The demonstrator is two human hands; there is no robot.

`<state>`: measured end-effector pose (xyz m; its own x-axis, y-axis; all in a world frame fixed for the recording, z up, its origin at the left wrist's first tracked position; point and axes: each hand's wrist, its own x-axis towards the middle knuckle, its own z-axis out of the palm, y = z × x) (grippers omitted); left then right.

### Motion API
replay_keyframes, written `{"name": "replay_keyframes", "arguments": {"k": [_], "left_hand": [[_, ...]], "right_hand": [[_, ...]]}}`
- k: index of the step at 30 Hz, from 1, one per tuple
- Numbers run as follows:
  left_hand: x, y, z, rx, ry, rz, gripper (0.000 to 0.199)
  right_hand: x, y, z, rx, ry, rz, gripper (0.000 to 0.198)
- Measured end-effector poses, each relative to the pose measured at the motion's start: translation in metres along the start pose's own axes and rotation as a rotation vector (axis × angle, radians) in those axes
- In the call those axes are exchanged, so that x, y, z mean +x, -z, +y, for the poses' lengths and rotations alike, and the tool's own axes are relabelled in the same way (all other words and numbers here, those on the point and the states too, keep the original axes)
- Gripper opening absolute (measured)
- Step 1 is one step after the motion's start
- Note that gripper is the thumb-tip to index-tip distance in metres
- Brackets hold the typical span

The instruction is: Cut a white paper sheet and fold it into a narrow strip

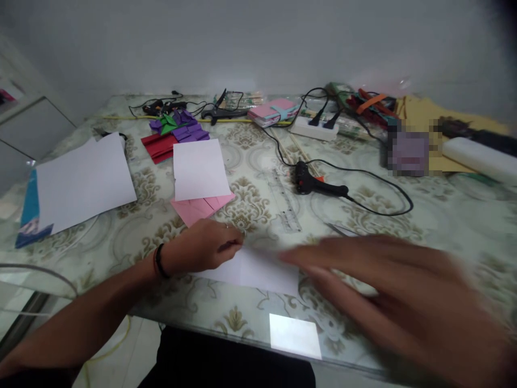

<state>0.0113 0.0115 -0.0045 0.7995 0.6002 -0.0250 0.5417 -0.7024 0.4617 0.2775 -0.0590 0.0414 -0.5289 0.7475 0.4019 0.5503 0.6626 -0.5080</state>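
Note:
A folded sheet of white paper (262, 275) lies on the table near its front edge, with a faint crease across it. My left hand (208, 245) rests at its upper left part, fingers curled and pressed together; whatever they pinch, if anything, is hidden. To the right of the paper, my right hand (388, 285) is smeared by motion, its fingers pointing left toward the sheet. Just beyond it shows a pointed metal blade (341, 230), partly hidden by the hand. A clear ruler (286, 207) lies behind the paper.
Behind are a pink folded paper (197, 207), white sheets (201, 170), a larger white stack (86, 183), and purple folded pieces (191, 129). A black glue gun (319, 183) with a looping cord lies right of centre. A power strip (315, 128) stands near the wall.

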Motion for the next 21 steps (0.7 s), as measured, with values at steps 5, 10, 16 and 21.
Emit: {"name": "replay_keyframes", "arguments": {"k": [5, 10, 16, 21], "left_hand": [[0.0, -0.005, 0.004, 0.005, -0.021, 0.003, 0.013], [0.0, -0.007, 0.006, 0.024, -0.026, -0.003, 0.014], [0.0, -0.005, 0.008, 0.024, -0.034, -0.038, 0.015], [0.0, 0.007, -0.001, -0.062, 0.029, -0.048, 0.014]], "right_hand": [[0.023, -0.044, 0.028, 0.095, -0.1, -0.172, 0.011], [0.02, -0.058, 0.031, 0.23, -0.275, -0.203, 0.013], [0.021, -0.059, 0.031, 0.299, -0.296, -0.263, 0.013], [0.019, -0.048, 0.049, 0.411, -0.436, -0.295, 0.013]]}}
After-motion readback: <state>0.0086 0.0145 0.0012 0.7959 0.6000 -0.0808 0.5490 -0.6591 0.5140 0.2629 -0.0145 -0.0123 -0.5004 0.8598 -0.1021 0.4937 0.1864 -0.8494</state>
